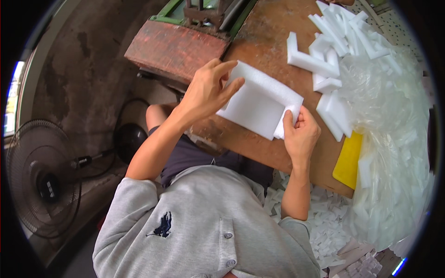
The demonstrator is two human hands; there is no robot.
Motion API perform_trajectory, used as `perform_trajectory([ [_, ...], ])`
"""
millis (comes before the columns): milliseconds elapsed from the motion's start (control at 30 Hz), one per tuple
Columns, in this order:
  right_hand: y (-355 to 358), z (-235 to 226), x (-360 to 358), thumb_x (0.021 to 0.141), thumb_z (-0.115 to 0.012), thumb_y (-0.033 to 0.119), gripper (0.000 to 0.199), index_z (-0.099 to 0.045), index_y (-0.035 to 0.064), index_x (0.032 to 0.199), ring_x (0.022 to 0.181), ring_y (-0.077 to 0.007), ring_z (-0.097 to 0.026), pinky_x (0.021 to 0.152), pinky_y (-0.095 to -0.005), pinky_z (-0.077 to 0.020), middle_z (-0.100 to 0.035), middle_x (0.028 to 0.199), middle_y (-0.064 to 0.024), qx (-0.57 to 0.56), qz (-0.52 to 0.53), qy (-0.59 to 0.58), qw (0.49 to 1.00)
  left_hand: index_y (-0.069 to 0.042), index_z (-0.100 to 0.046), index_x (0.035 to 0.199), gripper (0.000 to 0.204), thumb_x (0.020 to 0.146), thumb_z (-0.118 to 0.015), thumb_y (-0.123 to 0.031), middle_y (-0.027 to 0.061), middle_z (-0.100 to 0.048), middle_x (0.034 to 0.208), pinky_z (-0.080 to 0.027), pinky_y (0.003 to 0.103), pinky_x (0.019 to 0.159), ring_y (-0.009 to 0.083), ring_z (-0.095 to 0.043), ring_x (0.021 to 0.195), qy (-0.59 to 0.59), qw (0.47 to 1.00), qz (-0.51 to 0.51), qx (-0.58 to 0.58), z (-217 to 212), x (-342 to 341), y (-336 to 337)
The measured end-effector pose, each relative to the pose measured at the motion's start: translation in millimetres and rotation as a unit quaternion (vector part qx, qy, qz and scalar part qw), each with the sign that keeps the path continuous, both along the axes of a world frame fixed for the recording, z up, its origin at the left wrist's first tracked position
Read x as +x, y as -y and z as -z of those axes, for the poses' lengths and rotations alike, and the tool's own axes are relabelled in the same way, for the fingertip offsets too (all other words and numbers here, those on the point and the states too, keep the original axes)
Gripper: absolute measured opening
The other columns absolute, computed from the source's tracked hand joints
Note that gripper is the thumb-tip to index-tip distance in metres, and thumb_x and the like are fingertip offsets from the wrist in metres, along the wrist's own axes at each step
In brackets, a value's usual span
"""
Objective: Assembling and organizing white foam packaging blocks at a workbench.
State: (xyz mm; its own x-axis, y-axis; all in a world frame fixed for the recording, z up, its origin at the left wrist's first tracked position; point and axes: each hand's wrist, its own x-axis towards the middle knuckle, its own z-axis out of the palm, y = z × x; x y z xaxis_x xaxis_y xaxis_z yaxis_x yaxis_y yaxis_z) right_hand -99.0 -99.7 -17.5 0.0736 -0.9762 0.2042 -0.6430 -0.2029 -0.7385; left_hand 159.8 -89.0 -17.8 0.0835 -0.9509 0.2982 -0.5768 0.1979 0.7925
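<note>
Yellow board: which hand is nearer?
Right. The right hand holds the right end of the white foam piece, a short way left of the yellow board. The left hand is farther left, at the foam's other end.

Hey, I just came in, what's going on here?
Someone seated at a wooden table is handling a white foam piece with raised edges. Their right hand grips its right end, thumb on the edge. Their left hand is spread open at the other end; whether it touches the foam is hard to tell. Loose white foam parts and a clear plastic bag lie to the right.
</note>
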Motion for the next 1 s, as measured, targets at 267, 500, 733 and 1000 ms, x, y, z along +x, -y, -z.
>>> perform_trajectory([
  [267, -11, 13, 1, 0.086, -0.072, 0.01, 0.016, -0.067, -0.0046, 0.092, 0.055, -0.017, -0.057, 0.055, -0.0326, -0.0467, -0.063, 0.065, -0.0096, -0.009, -0.013, -0.005, 1.0, 0.005, -0.066, 0.123, 0.041, 0.091, -0.074, -0.02, 0.0086, -0.054, 0.08, -0.047, 0.033, 0.066, 0.016, -0.054, 0.069, -0.017, 0.999, -0.008, 0.048, 18, 3, -4],
  [500, -12, 22, 2, 0.086, -0.072, 0.01, 0.016, -0.064, -0.0041, 0.086, 0.053, -0.0184, -0.054, 0.054, -0.0341, -0.0448, -0.059, 0.063, -0.0098, -0.03, -0.004, -0.005, 1.0, 0.004, -0.066, 0.124, 0.041, 0.091, -0.073, -0.019, 0.0101, -0.056, 0.08, -0.048, 0.034, 0.067, 0.0183, -0.055, 0.069, 0.0, 0.999, -0.008, 0.036, 23, 4, -6],
  [733, -11, 21, -2, 0.085, -0.072, 0.01, 0.016, -0.064, -0.0038, 0.087, 0.055, -0.0208, -0.056, 0.055, -0.0355, -0.0453, -0.06, 0.065, -0.0113, -0.016, -0.001, -0.008, 1.0, 0.003, -0.067, 0.123, 0.038, 0.091, -0.073, -0.016, 0.0113, -0.056, 0.08, -0.048, 0.034, 0.067, 0.0196, -0.055, 0.07, 0.003, 1.0, -0.017, 0.024, 32, -3, -6],
  [1000, -10, 26, 1, 0.084, -0.074, 0.011, 0.02, -0.06, -0.0034, 0.081, 0.054, -0.0293, -0.054, 0.055, -0.0407, -0.0442, -0.056, 0.065, -0.0154, -0.008, -0.007, -0.016, 1.0, 0.005, -0.065, 0.123, 0.037, 0.091, -0.072, -0.011, 0.0122, -0.05, 0.079, -0.046, 0.035, 0.064, 0.0209, -0.051, 0.066, 0.029, 0.999, -0.024, 0.0, 39, -4, -10],
])
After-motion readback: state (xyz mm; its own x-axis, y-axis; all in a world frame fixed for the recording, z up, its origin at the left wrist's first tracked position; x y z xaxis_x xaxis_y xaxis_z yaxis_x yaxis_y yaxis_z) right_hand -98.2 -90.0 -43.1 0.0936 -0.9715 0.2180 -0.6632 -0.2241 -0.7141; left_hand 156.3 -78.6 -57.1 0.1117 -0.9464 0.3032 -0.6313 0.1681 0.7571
